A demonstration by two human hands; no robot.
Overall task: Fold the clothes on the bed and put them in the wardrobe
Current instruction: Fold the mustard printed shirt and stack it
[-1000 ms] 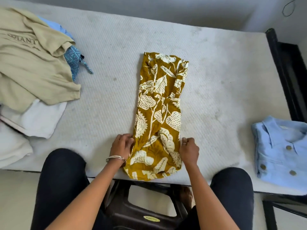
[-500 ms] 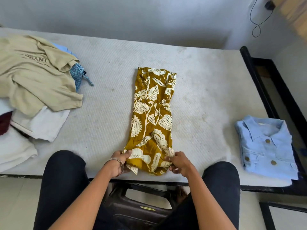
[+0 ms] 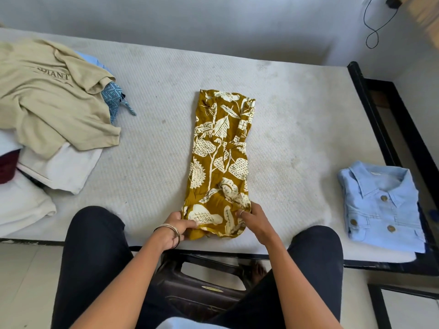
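With the mustard leaf-print garment (image 3: 219,162) lying as a long narrow strip mid-mattress (image 3: 297,129), you are midway through folding it. Your left hand (image 3: 174,227) and right hand (image 3: 253,222) each pinch a corner of its near end. Next, I judge, carry that end toward the far end, keeping edges aligned.

Matt printed cloth garment (image 3: 219,162), rough quilted mattress (image 3: 152,176), glossy black bedframe (image 3: 370,110)

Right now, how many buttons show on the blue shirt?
3 on the blue shirt: one near the collar, two lower, at left and right. Folds may hide more.
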